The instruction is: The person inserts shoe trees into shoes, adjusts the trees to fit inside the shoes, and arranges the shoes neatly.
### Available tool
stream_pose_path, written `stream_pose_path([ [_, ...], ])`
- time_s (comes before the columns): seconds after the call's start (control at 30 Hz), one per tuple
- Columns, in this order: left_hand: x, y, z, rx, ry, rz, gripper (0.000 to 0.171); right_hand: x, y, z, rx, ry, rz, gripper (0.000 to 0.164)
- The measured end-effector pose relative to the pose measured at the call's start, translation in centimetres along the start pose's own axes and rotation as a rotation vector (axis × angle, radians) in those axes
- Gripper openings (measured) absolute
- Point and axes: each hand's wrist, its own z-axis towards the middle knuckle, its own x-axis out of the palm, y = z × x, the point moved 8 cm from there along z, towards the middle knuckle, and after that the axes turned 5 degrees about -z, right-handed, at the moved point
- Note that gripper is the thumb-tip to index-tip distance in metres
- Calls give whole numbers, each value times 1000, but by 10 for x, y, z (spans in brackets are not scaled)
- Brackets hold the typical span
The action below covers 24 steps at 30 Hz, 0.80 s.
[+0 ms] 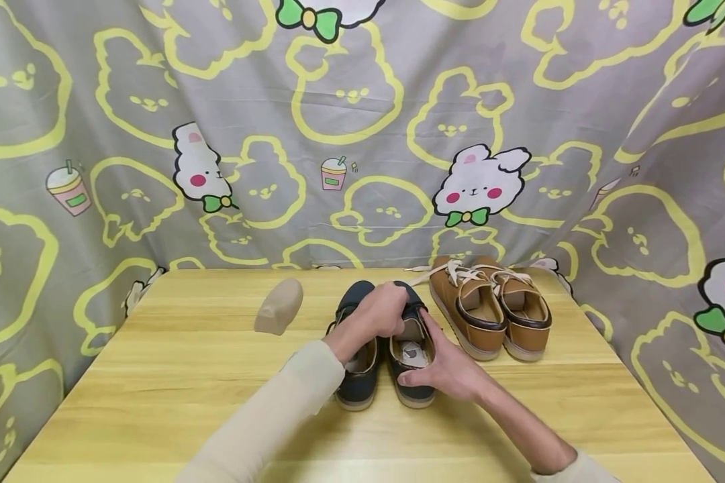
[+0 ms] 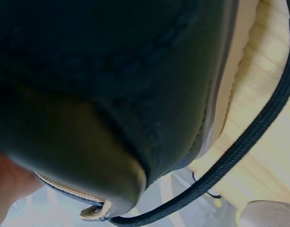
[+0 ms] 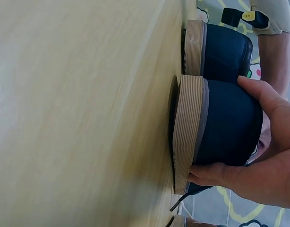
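Note:
Two dark navy shoes stand side by side mid-table, heels toward me. My left hand [image 1: 382,310], in a cream sleeve, curls over the tongue area of the right navy shoe [image 1: 415,397] and hides its front. My right hand [image 1: 446,367] grips that shoe's heel end, thumb along the collar and fingers round the outer side. The right wrist view shows my right hand [image 3: 270,165] round the navy upper [image 3: 230,123] above its ribbed beige sole [image 3: 187,132]. The left navy shoe [image 1: 358,388] stands untouched beside it. Dark leather [image 2: 135,71] and a black lace [image 2: 249,142] fill the left wrist view.
A pair of tan lace-up shoes [image 1: 489,310] stands behind and to the right, close to my right hand. A beige rounded insert [image 1: 280,306] lies to the left on the yellow wooden table [image 1: 187,376]. A cartoon-print cloth [image 1: 362,134] hangs round the back and sides.

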Motion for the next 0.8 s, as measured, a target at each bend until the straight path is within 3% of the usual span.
stream_pose_path([
  [0.33,0,-4,0,-5,-26,81,11,2,2,1,7,13,30,130],
  [0.53,-1,-4,-1,-44,-38,112,3,1,3,2,7,13,21,129],
  [0.8,4,-7,-11,-101,-34,99,14,0,0,0,5,2,-14,128],
])
